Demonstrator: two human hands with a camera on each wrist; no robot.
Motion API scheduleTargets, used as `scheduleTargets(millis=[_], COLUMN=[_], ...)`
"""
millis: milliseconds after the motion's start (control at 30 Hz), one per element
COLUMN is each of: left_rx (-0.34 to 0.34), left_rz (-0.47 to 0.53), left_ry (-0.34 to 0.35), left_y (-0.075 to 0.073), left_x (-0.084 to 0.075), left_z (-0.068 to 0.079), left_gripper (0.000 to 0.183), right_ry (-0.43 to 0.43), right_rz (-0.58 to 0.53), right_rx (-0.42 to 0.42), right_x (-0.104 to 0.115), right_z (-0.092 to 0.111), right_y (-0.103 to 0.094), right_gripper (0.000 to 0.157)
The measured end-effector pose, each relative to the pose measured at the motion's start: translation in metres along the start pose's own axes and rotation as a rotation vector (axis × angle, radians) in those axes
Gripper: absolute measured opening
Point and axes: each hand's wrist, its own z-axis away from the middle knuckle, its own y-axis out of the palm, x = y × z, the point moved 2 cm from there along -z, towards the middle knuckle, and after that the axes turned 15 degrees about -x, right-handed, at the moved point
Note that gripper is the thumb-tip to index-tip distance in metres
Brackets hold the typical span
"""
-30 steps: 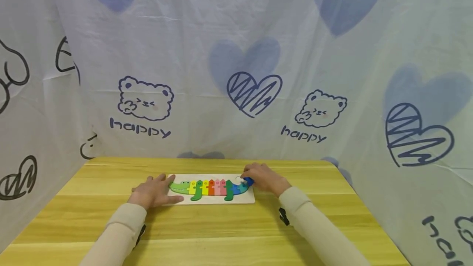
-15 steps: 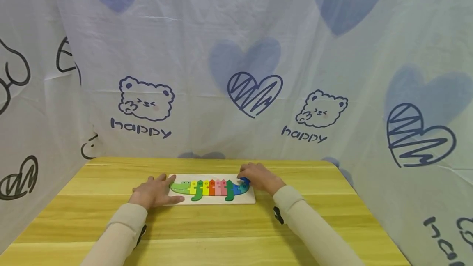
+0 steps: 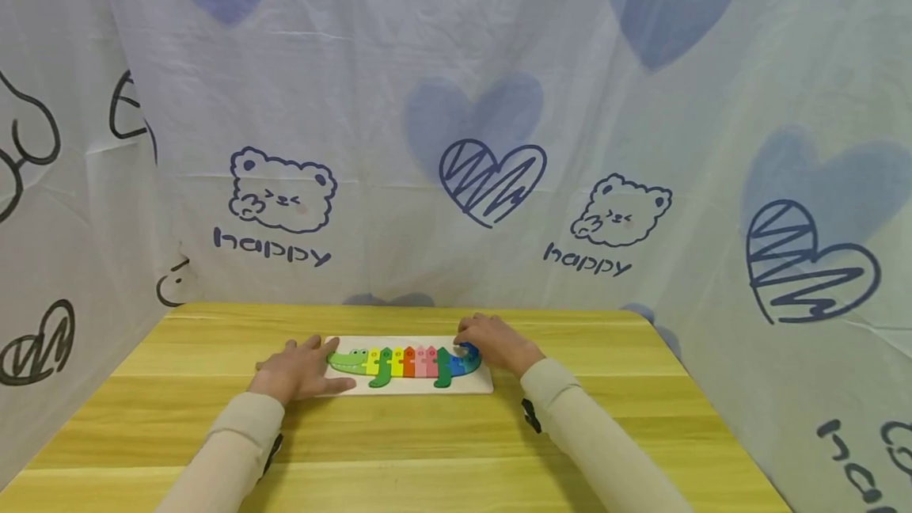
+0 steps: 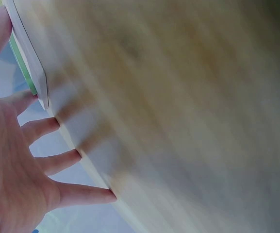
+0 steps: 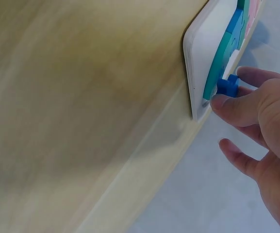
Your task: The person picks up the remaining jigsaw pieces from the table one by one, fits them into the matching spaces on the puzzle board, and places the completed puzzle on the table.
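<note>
A white puzzle board lies on the table, filled with a crocodile made of coloured pieces. Its green head piece points left, with yellow, red, pink and green pieces behind it and a blue tail at the right. My left hand rests at the board's left end with fingers spread, the thumb along the near edge. At the other end, my right hand pinches a small blue puzzle piece between thumb and fingers. That piece sits at the tail tip, right beside the teal tail piece; the fingers partly hide it.
The wooden table extends around the board on all sides. Behind it hangs a pale cloth printed with hearts and bears, which also covers both sides.
My right hand has moved slightly left with the blue puzzle piece, bringing it over the tail's tip on the board. The left hand and the board stay put.
</note>
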Motion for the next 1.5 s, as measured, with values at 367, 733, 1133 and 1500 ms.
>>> scheduleTargets(millis=[367,733,1133,1500], left_rx=[-0.007,-0.001,-0.010,-0.007], left_rz=[-0.004,-0.006,-0.001,0.000], left_ry=[0.006,0.004,0.010,0.012], left_y=[0.0004,-0.0003,-0.0021,-0.0017], left_x=[0.0002,0.0001,-0.0007,-0.0002], left_z=[0.0005,0.0009,0.0019,0.0017], left_gripper=[0.103,0.103,0.102,0.103], right_ry=[-0.031,-0.045,-0.064,-0.036], right_rz=[0.020,0.045,0.019,-0.043], right_rx=[-0.025,-0.028,0.031,0.038], right_x=[-0.0004,0.0004,-0.0001,-0.0029], right_z=[-0.0013,-0.0010,-0.0031,-0.0001], right_y=[0.0022,0.0015,0.0055,0.0058], right_gripper=[0.029,0.031,0.032,0.036])
